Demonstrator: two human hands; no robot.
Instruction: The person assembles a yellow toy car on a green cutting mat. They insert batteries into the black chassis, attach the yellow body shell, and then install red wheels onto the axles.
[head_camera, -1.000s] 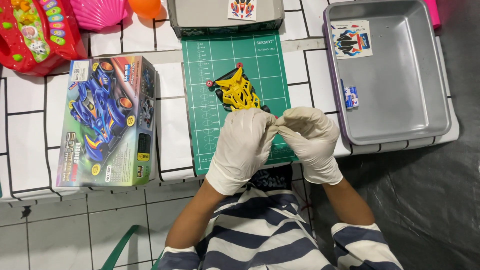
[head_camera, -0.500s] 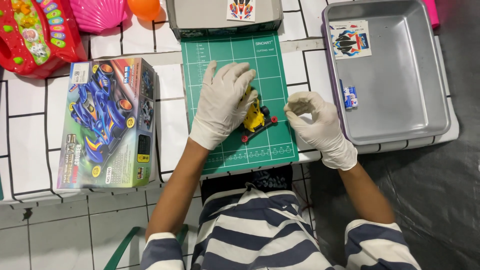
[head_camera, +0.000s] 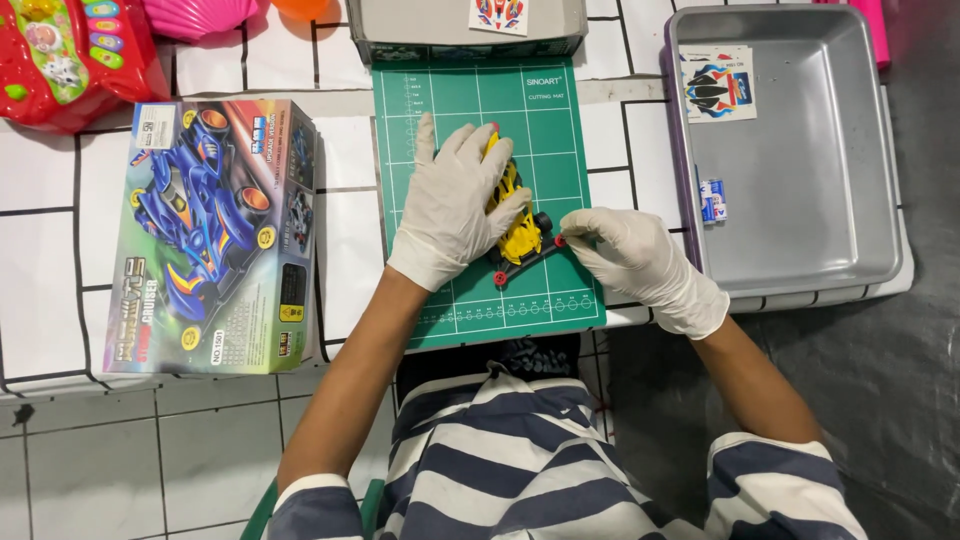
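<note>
My left hand (head_camera: 455, 205) lies flat over the yellow car (head_camera: 518, 235) mid-mat (head_camera: 560, 120); my right hand (head_camera: 625, 250) pinches its rear end. I'd keep it pinned, working gently.

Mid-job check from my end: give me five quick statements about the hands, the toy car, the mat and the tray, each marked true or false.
1. The left hand lies flat over the yellow toy car. True.
2. The car sits inside the grey metal tray. False: it lies on the green cutting mat.
3. The right hand touches the car's rear end by a red wheel. True.
4. Both hands are bare. False: both wear white gloves.
5. The model car box lies to the right of the mat. False: it lies to its left.
</note>
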